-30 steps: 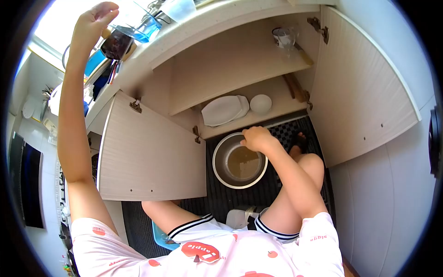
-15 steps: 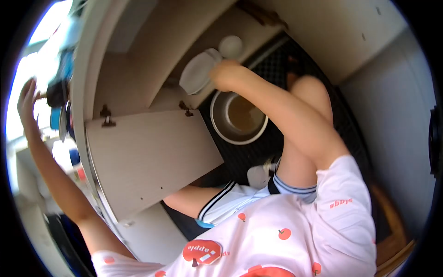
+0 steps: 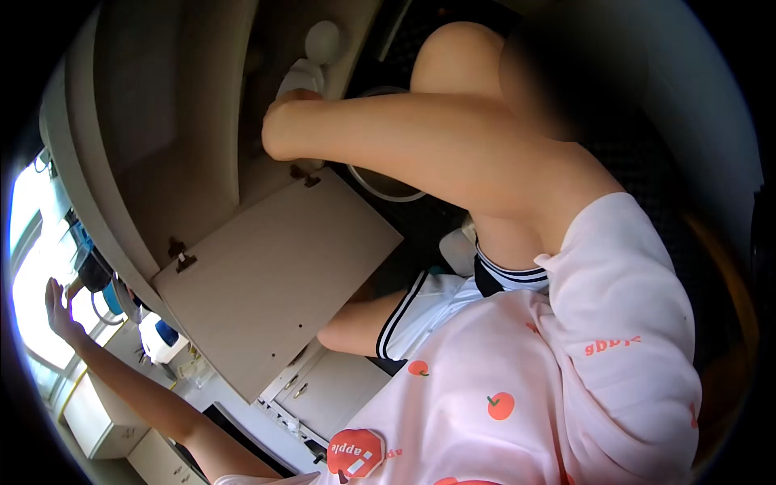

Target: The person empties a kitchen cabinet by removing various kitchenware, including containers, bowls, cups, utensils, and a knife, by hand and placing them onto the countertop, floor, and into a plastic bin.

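My right hand [image 3: 284, 128] reaches into the low cupboard, just beside a white dish [image 3: 302, 77]; its fingers are mostly hidden, so any grip on the dish cannot be made out. A round white bowl [image 3: 323, 42] sits next to the dish. Behind my right forearm, a metal basin [image 3: 388, 185] stands on the dark floor, largely covered. My left hand [image 3: 65, 311] is raised at the far left by the window and the counter things, fingers stretched out and holding nothing.
An open cupboard door [image 3: 279, 279] stands between my two arms. Dark and blue items [image 3: 95, 273] crowd the counter end near my left hand. My bent knee [image 3: 459, 55] is beyond the basin. Further drawers [image 3: 331, 392] show below the door.
The view has turned and tilted. My right hand has left the basin's rim and moved into the cupboard to the dish. My left hand stays raised, its fingers now straighter.
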Demonstrator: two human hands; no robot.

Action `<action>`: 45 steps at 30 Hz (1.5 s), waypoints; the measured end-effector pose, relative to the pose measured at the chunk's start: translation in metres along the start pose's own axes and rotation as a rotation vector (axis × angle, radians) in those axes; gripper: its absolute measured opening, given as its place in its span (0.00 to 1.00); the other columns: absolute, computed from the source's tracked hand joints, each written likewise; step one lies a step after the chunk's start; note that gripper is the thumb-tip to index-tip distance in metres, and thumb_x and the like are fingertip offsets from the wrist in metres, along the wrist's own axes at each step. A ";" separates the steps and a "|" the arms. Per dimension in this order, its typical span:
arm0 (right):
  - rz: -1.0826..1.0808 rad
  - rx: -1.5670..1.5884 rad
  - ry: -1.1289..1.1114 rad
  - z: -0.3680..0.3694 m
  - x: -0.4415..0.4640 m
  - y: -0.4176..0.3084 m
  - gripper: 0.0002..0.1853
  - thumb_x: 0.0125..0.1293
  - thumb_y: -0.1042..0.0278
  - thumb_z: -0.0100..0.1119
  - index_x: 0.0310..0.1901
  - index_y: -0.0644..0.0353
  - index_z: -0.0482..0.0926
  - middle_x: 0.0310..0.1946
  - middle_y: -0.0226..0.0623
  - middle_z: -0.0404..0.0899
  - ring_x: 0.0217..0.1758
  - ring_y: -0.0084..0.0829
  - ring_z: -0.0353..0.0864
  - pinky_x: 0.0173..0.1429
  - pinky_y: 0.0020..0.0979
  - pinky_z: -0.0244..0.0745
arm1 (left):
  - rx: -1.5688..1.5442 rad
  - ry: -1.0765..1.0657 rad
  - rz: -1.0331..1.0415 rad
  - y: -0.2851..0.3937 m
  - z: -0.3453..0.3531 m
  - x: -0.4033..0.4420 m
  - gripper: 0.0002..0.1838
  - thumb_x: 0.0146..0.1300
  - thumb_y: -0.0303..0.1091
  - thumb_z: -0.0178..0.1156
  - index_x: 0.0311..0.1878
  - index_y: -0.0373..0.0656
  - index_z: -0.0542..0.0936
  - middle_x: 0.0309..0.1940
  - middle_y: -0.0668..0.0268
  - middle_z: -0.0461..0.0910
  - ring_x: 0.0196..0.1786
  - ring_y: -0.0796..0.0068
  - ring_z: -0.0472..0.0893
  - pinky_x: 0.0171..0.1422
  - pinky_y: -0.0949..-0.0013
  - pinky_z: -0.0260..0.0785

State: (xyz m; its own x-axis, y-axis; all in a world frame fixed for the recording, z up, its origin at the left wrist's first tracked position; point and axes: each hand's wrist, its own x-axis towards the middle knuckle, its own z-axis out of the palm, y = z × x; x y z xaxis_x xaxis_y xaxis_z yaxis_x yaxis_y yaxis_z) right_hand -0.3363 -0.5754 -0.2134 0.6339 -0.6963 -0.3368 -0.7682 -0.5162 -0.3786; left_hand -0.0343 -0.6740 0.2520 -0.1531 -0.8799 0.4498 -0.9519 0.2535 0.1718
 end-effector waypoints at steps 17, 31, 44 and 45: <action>0.088 0.155 0.214 -0.002 -0.031 0.019 0.13 0.56 0.71 0.55 0.43 0.58 0.82 0.45 0.44 0.81 0.50 0.40 0.80 0.49 0.38 0.76 | 0.203 0.213 -0.011 0.091 0.060 -0.050 0.14 0.55 0.36 0.63 0.43 0.41 0.82 0.35 0.60 0.83 0.35 0.73 0.81 0.40 0.72 0.73; 0.010 0.087 0.148 0.011 -0.020 0.013 0.24 0.58 0.52 0.59 0.50 0.61 0.78 0.49 0.49 0.77 0.55 0.46 0.75 0.59 0.40 0.69 | 0.237 0.330 -0.018 0.102 0.067 -0.065 0.13 0.55 0.38 0.63 0.42 0.44 0.82 0.32 0.58 0.82 0.37 0.64 0.81 0.44 0.64 0.71; -0.021 0.112 0.079 0.049 -0.015 0.007 0.24 0.59 0.50 0.56 0.51 0.59 0.76 0.45 0.48 0.79 0.51 0.47 0.76 0.56 0.41 0.70 | -0.397 0.424 -0.040 0.147 0.078 -0.301 0.09 0.47 0.21 0.65 0.34 0.41 0.79 0.30 0.65 0.77 0.31 0.74 0.76 0.39 0.71 0.70; -0.041 0.134 0.068 0.057 -0.010 0.012 0.24 0.59 0.50 0.56 0.51 0.59 0.76 0.45 0.49 0.79 0.51 0.47 0.76 0.56 0.41 0.70 | -0.390 0.400 0.030 0.143 0.079 -0.320 0.09 0.47 0.21 0.64 0.33 0.39 0.78 0.29 0.61 0.77 0.31 0.63 0.77 0.36 0.67 0.69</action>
State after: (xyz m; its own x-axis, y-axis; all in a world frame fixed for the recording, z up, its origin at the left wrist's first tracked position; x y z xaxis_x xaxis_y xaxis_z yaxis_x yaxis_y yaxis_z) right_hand -0.3463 -0.5463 -0.2635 0.6534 -0.7107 -0.2609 -0.7201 -0.4771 -0.5038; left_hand -0.1428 -0.3882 0.0631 0.0061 -0.6682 0.7440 -0.7687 0.4727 0.4309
